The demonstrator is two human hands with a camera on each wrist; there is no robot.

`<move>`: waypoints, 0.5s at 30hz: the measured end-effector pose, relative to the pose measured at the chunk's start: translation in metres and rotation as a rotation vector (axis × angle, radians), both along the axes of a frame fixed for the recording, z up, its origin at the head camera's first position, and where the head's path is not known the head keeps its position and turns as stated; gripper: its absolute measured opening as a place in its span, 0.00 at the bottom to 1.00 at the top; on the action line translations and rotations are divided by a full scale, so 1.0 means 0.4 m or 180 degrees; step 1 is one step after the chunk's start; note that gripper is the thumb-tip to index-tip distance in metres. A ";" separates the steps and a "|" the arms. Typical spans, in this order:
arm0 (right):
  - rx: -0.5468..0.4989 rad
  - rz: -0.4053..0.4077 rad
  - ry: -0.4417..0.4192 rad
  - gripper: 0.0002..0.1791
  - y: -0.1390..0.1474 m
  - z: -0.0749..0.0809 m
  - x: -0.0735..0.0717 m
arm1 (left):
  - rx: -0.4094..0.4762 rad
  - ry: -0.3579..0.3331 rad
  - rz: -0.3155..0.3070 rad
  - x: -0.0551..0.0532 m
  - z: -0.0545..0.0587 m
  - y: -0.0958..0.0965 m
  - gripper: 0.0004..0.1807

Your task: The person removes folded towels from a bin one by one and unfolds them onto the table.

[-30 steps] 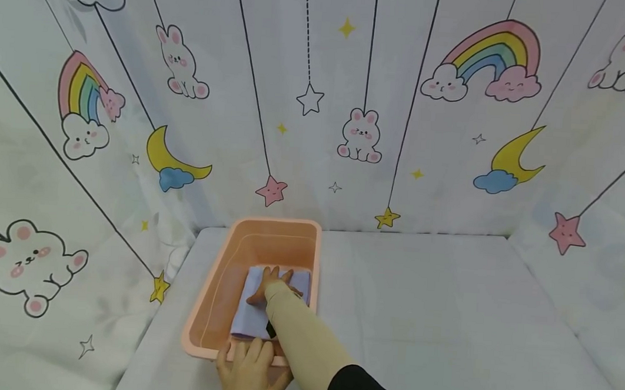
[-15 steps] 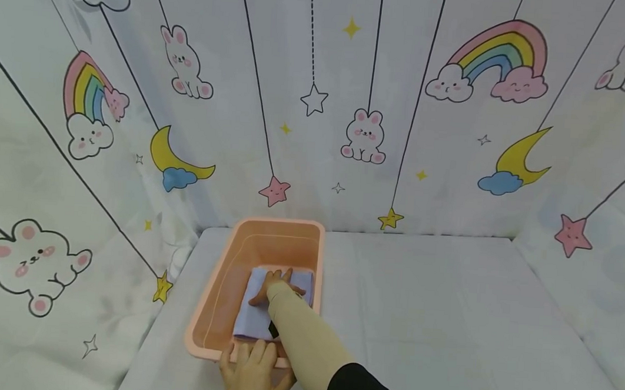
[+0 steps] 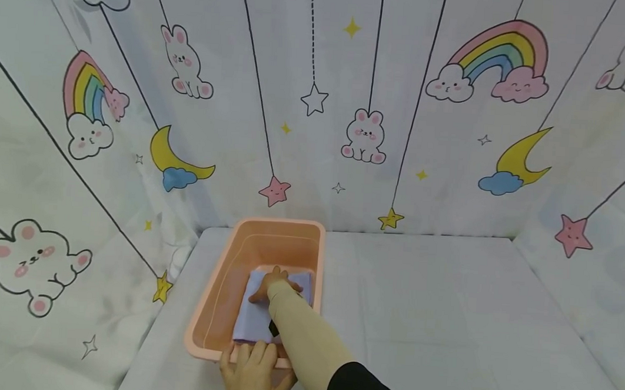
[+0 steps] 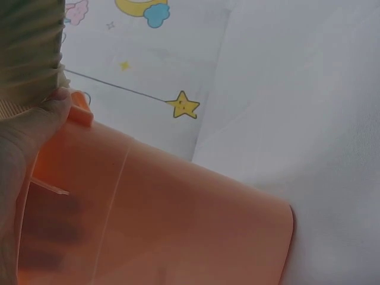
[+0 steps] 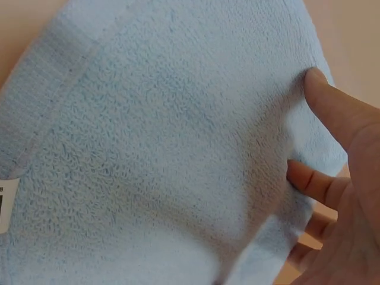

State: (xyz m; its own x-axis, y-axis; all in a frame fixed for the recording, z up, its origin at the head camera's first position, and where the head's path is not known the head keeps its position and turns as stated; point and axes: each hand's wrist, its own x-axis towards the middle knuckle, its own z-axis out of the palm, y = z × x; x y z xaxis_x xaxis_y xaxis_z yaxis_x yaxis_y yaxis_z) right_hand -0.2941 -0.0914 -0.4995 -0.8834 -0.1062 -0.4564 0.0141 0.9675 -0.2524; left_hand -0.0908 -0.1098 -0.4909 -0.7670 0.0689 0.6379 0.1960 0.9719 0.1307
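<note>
A peach plastic tub (image 3: 199, 324) stands on the white table, with a folded pale blue terry towel (image 3: 253, 321) lying inside. My left hand (image 3: 252, 374) grips the tub's near rim. In the left wrist view its thumb (image 4: 50, 113) lies outside the wall, and its fingers show as dark shapes through the plastic. My right hand (image 3: 276, 287) reaches into the tub and rests on the towel's far part, fingers spread. In the right wrist view the thumb (image 5: 320, 89) touches the cloth apart from the fingers, whose tips are at a fold near the edge.
A white label (image 5: 7, 205) shows at the towel's hem. My right sleeve (image 3: 305, 330) crosses the tub's near right corner. Table surface (image 3: 444, 319) extends right of the tub. A printed curtain (image 3: 315, 148) with rainbows and stars hangs behind and at the sides.
The towel has slid slightly towards me in the tub. The right hand's fingers have drawn in a little at the towel's far edge. The left hand stays on the rim.
</note>
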 end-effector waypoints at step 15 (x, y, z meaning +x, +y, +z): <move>-0.0094 0.0141 0.0091 0.35 -0.004 -0.006 -0.004 | -0.0059 0.0072 0.0016 -0.001 -0.005 0.000 0.21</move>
State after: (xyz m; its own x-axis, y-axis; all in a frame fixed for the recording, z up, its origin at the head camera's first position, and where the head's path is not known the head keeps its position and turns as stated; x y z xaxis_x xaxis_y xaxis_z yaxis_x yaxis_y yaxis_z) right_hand -0.2959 -0.0930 -0.5018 -0.8902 -0.1587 -0.4271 -0.0363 0.9592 -0.2805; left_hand -0.0913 -0.1100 -0.4930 -0.7529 0.0770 0.6536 0.1938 0.9751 0.1083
